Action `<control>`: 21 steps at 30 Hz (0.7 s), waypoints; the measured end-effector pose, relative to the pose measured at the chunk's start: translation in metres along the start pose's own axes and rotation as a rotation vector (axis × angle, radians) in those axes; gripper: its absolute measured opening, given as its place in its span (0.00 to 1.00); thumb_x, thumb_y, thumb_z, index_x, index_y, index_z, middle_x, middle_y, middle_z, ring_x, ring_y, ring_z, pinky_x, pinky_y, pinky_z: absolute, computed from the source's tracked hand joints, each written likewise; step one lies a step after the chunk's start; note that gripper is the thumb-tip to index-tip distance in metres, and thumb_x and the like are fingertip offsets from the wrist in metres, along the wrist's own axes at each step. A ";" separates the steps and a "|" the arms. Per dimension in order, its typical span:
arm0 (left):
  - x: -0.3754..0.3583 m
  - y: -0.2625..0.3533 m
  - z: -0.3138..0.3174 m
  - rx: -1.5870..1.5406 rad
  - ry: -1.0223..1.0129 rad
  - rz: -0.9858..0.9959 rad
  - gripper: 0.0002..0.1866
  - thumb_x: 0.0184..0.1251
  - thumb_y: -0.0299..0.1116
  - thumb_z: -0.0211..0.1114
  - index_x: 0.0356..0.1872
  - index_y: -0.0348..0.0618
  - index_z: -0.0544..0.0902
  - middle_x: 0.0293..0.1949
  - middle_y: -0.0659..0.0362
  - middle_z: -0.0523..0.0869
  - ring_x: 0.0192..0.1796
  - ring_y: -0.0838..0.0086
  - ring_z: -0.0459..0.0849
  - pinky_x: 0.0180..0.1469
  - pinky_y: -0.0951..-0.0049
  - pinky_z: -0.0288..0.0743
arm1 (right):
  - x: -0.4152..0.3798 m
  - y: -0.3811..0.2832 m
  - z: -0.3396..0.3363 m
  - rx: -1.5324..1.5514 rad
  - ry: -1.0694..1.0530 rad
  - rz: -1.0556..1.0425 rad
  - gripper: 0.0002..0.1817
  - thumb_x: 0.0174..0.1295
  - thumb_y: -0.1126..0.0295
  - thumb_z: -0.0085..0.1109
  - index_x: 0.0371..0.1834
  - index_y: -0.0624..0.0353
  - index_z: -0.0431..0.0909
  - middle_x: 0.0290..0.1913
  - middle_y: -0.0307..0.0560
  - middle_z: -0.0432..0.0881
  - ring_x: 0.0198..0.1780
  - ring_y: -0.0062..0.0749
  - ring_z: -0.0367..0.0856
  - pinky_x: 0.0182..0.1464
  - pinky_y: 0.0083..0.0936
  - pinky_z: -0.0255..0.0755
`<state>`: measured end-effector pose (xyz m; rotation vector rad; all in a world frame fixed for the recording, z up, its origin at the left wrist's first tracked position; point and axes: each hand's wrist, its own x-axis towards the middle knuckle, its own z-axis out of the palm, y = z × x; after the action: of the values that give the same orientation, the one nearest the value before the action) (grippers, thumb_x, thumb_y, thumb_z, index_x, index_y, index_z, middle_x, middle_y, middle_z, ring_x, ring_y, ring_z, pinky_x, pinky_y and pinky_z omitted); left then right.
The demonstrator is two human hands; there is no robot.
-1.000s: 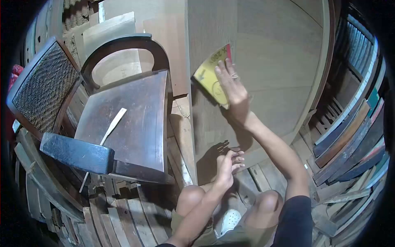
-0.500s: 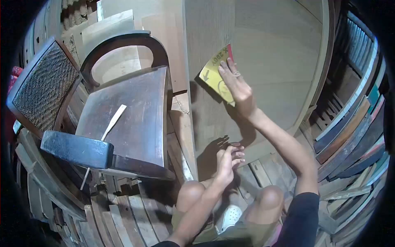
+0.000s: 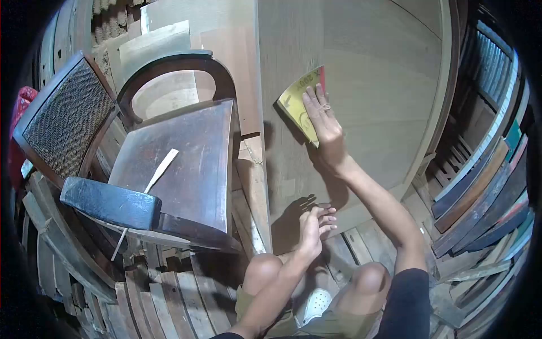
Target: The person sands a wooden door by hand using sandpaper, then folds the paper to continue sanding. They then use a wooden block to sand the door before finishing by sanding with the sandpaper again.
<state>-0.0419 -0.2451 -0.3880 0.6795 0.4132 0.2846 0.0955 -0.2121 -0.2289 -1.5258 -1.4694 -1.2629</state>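
A curved sheet of sandpaper [image 3: 297, 105], its printed yellow backing facing me and a red strip along one edge, lies against a large wooden panel [image 3: 372, 85]. With fingers laid along it, my right hand [image 3: 326, 124] holds the sheet to the wood. Lower down, my left hand [image 3: 312, 231] is raised in front of the panel above my knees. Its fingers are loosely bent and apart, nothing is in it, and it casts a shadow on the panel.
At left stands a dark wooden armchair [image 3: 175, 164] with a woven back [image 3: 68, 116]. A thin pale stick [image 3: 162, 169] rests across its seat and arm. Stacked boards [image 3: 480, 192] line the right side, and wooden slats [image 3: 180, 299] cover the floor below.
My right hand and the sandpaper have shifted slightly right and down in view, and the sheet looks narrower. The whole scene has tilted a little with the camera. My left hand stays much the same.
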 end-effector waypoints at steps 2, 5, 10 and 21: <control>-0.001 -0.002 0.002 -0.011 0.019 0.018 0.19 0.75 0.38 0.54 0.53 0.31 0.80 0.45 0.50 0.87 0.38 0.70 0.85 0.38 0.69 0.83 | -0.028 0.005 0.017 0.036 -0.169 -0.341 0.28 0.56 0.81 0.63 0.63 0.69 0.77 0.65 0.62 0.78 0.72 0.53 0.72 0.74 0.44 0.68; -0.002 0.003 0.002 0.050 0.033 -0.007 0.17 0.77 0.38 0.52 0.49 0.32 0.80 0.48 0.48 0.85 0.42 0.67 0.85 0.41 0.65 0.83 | -0.027 0.005 0.011 0.125 -0.229 -0.378 0.34 0.54 0.83 0.60 0.69 0.72 0.71 0.69 0.68 0.73 0.73 0.61 0.68 0.74 0.46 0.67; -0.004 0.001 0.002 0.042 0.037 0.024 0.16 0.74 0.37 0.56 0.49 0.34 0.81 0.47 0.51 0.84 0.41 0.68 0.86 0.40 0.66 0.83 | -0.023 0.004 0.015 0.086 -0.145 -0.330 0.32 0.56 0.81 0.62 0.68 0.73 0.71 0.68 0.67 0.74 0.73 0.59 0.69 0.73 0.48 0.68; -0.006 0.001 0.000 0.040 0.005 0.020 0.16 0.74 0.37 0.56 0.52 0.35 0.79 0.47 0.53 0.83 0.41 0.69 0.85 0.41 0.66 0.83 | -0.017 0.016 0.003 0.146 -0.221 -0.259 0.32 0.55 0.83 0.60 0.68 0.72 0.72 0.70 0.65 0.73 0.74 0.56 0.68 0.75 0.48 0.65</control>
<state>-0.0475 -0.2471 -0.3855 0.7220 0.4179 0.2973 0.1137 -0.2175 -0.2431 -1.4478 -1.9096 -1.1272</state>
